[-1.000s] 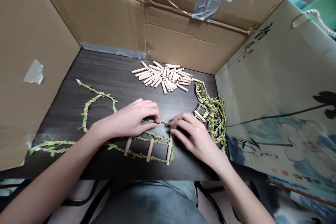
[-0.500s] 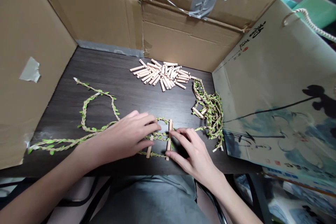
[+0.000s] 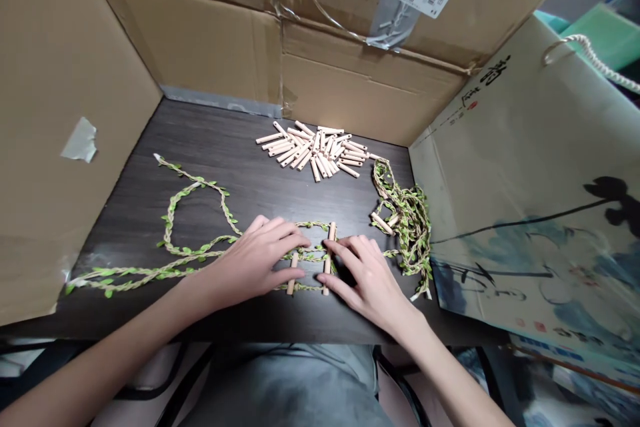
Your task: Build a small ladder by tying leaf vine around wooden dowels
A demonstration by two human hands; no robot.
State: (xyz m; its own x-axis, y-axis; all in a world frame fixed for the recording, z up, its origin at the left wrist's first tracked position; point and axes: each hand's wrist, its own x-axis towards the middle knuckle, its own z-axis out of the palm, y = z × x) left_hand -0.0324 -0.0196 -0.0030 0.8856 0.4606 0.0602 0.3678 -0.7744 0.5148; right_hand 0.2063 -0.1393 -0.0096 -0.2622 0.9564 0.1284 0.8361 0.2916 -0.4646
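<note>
Two pale wooden rods are threaded crosswise on a leafy green-and-tan twine point(image 3: 315, 257), like rungs. My left hand point(image 3: 267, 255) lies over the left rod point(image 3: 291, 285), fingers stretched out and thumb across it. The thumb and fingertips of my right hand point(image 3: 367, 273) press on the longer-looking right rod point(image 3: 328, 265) at two spots along its length. Twine strands run between the two rods. Part of the left rod is hidden under my left hand.
Loose wooden rods point(image 3: 320, 150) are heaped at the back of the dark table point(image 3: 220, 140). A tangle of leafy twine point(image 3: 413, 220) lies at right, and a twine loop point(image 3: 170, 213) spreads at left. Cardboard walls point(image 3: 210, 47) and a paper bag point(image 3: 500, 200) enclose the area.
The view has shifted slightly, moving most things a little right and down. My left thumb now crosses the left rod further. My right hand stays at the right rod.
</note>
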